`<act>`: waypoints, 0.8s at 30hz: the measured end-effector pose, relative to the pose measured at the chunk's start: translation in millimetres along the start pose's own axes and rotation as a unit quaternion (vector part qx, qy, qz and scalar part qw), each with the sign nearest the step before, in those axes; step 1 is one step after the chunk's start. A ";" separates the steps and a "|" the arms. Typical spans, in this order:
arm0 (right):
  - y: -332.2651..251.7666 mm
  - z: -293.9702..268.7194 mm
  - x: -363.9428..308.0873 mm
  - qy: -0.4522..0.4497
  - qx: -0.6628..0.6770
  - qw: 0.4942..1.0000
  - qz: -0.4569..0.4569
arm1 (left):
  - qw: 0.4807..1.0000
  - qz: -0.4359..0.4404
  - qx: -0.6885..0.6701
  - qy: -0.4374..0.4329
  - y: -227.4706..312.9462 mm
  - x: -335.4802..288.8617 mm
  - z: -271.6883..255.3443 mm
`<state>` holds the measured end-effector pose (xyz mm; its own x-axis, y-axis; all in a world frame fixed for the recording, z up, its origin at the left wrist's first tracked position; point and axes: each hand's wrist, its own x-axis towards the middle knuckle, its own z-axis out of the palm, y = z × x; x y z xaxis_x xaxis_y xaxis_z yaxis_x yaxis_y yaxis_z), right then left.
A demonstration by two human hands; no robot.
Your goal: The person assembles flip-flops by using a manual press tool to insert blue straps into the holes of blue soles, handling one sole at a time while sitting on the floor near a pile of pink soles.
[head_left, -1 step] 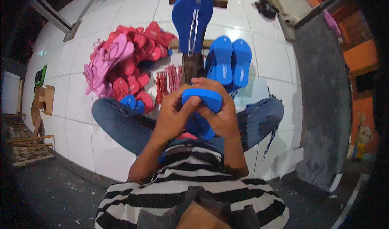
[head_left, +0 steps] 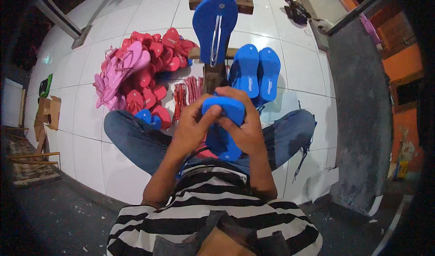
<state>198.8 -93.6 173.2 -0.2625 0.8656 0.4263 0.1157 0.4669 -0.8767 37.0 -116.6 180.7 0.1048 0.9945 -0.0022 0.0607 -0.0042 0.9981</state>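
Between my two hands is a blue flip-flop sole [head_left: 223, 140], bent so that its upper end folds toward me. My left hand [head_left: 195, 124] grips it from the left, with the thumb lying on the folded end. From the right my right hand [head_left: 248, 126] holds the same sole, its fingers wrapped round behind. Just beyond my hands, another blue sole [head_left: 206, 24] rests on a wooden stand [head_left: 246, 3], with a long metal loop [head_left: 216, 40] lying along it. Whether a strap is in the held sole is hidden.
Blue soles [head_left: 247, 70] stand stacked right of the stand. Red straps [head_left: 180, 99] and pink-red straps [head_left: 194, 87] lie in bundles left of it. Farther left are piled red flip-flops [head_left: 156, 47] and pink flip-flops [head_left: 108, 79]. A cardboard piece [head_left: 52, 113] sits at the far left.
The held sole's folded end has tilted, showing more of its flat face, and its lower part shows more toward my lap. Both hands keep their grip.
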 end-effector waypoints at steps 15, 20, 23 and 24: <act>66.3 52.1 -15.8 -0.080 -0.406 0.910 -0.023 | 0.989 -0.008 0.140 0.049 -83.6 60.8 -23.7; 58.9 50.5 -18.2 -0.129 -0.222 0.964 0.070 | 0.959 0.114 0.195 0.173 -108.4 87.6 -44.0; 50.5 42.1 -23.9 -0.148 -0.126 0.977 0.092 | 0.974 0.090 0.160 0.132 -108.3 85.0 -50.6; 49.2 37.8 -22.5 -0.147 -0.128 0.976 0.098 | 0.989 0.042 0.088 0.109 -100.4 81.2 -49.8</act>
<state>174.1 -96.9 112.0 -0.4711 0.8708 0.1407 0.4163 0.3601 -0.8348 -10.0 -30.3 83.3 -0.0979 0.9888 0.1125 0.2344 -0.0869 0.9682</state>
